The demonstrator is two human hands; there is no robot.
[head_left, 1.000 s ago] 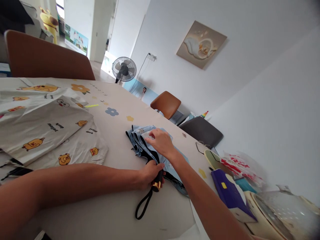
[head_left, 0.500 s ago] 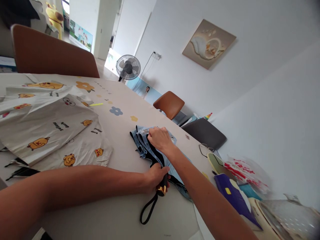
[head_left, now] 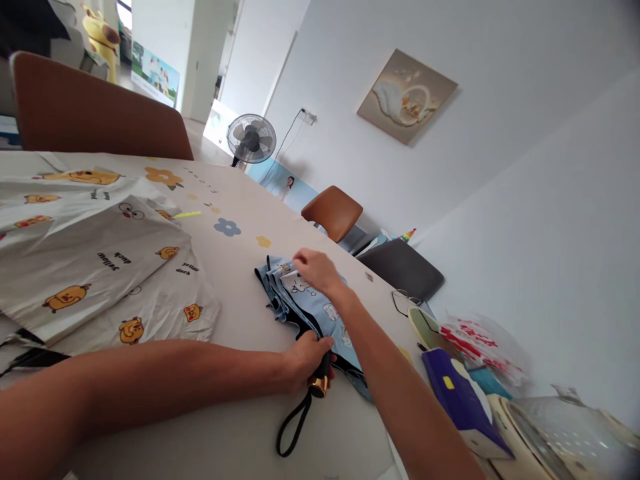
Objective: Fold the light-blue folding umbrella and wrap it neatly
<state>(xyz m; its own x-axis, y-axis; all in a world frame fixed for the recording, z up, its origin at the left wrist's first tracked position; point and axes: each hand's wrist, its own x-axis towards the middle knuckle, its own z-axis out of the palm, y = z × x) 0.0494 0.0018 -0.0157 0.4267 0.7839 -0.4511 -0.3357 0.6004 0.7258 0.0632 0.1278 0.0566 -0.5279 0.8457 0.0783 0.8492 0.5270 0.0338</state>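
Observation:
A light blue folding umbrella (head_left: 323,301) with white cartoon animals, black lining and loosely gathered folds lies on the table. My left hand (head_left: 307,360) is wrapped round its black handle, which ends in a gold-coloured cap (head_left: 319,386) with a black wrist strap (head_left: 294,425) hanging off it. Over the far end of the canopy is my right hand (head_left: 316,270), its fingers curled closed at the fabric; the fingertips are partly hidden. To the left, a white umbrella (head_left: 120,267) with yellow ducks lies partly spread, its black rib ends showing near my left forearm.
The table (head_left: 245,267) bears printed flowers. Along its right side are eyeglasses (head_left: 403,301), a purple box (head_left: 463,400), a red-and-white plastic bag (head_left: 480,343) and a cream appliance with a clear lid (head_left: 570,427). Brown chairs (head_left: 100,110) and a fan (head_left: 251,139) stand beyond.
My right hand has lifted slightly off the blue canopy, and more of its printed panel shows beneath. My left hand keeps its hold on the handle. The whole view has shifted a little.

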